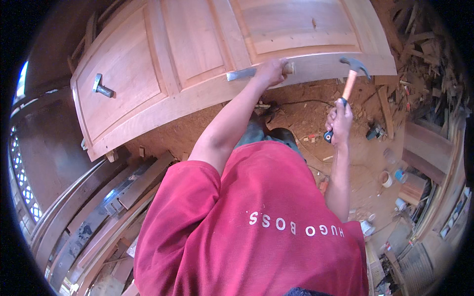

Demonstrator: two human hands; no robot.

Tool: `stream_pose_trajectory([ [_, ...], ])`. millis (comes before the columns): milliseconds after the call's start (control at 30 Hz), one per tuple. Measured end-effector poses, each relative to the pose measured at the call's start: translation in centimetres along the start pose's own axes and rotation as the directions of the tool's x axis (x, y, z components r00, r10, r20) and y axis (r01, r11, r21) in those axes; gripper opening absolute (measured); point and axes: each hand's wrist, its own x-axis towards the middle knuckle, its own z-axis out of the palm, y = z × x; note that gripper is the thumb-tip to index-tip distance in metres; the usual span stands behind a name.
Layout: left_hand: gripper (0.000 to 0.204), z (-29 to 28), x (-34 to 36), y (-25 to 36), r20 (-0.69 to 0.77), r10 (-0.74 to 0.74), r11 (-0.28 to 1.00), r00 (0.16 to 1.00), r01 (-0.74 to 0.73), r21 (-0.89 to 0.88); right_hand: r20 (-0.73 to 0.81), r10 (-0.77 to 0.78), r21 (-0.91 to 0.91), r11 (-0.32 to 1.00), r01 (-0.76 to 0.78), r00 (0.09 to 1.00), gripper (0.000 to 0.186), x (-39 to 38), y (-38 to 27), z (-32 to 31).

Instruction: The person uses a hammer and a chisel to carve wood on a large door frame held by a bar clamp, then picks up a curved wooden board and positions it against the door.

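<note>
My left hand [270, 73] is closed round a wide chisel [240, 74] by the near edge of a panelled wooden door [197, 94]. The chisel's flat metal blade points left along that edge, and its pale handle end sticks out to the right of my fist. In my right hand [339, 121] is a claw hammer [349, 85], gripped by its dark and orange handle with the metal head up. The hammer head appears in front of the door's right end, apart from the chisel. A short T-shaped metal piece [102, 86] rests on the door's left panel.
Long boards [89, 217] are stacked at the lower left. On the brown dirt floor [365, 163] lie wood scraps, a small white cup [385, 178] and a loose wooden strip [386, 111]. Offcuts [424, 44] pile up at the far right, with planks [427, 150] below them.
</note>
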Motion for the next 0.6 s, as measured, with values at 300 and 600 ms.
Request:
stream_pose_trajectory([
  [300, 0.047, -3.3, -10.5, 3.8, 0.278, 0.144, 0.981, 0.950, -0.099, -0.167, -0.050, -0.013, 0.032, 0.999, 0.015, 0.999, 0.026, -0.1, 0.3, 0.8],
  [600, 0.019, -13.9, -5.2, -6.1, -0.045, 0.182, 0.962, 0.982, -0.169, 0.214, -0.083, 0.026, 0.039, 0.999, -0.023, 0.996, 0.028, 0.8, 1.4, 7.0],
])
